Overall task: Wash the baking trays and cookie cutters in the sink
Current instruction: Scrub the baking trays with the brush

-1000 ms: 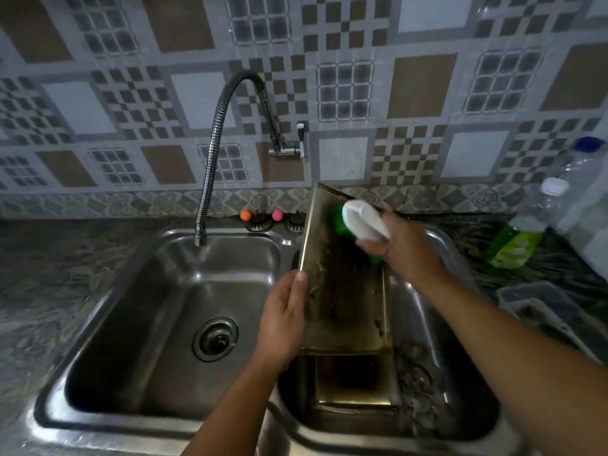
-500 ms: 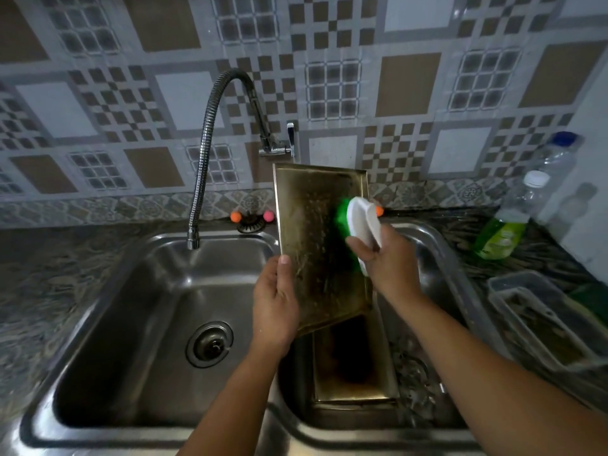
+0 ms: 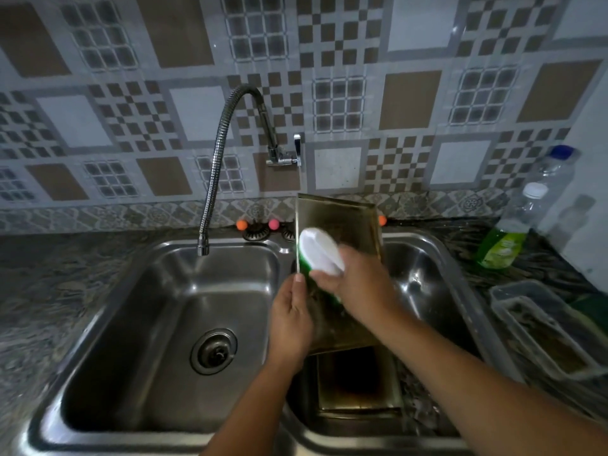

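A stained baking tray [image 3: 342, 225] is held upright at the centre of the frame, over the right basin of the sink [image 3: 437, 284]. Compared with half a second before, the scrubber [image 3: 320, 251] is now found lower and further left, at the tray's left edge, so a scrubbing stroke is judged to be under way. The right hand [image 3: 358, 284] has its grip closed round the white-backed green scrubber; the left hand [image 3: 289, 317] has its grip clamped on the tray's left rim, thumb on the front face. A second tray [image 3: 358, 390] is seen lying in the basin below, unwashed by the look of it. No water is seen at the faucet [image 3: 217, 153], so rinsing is judged to remain
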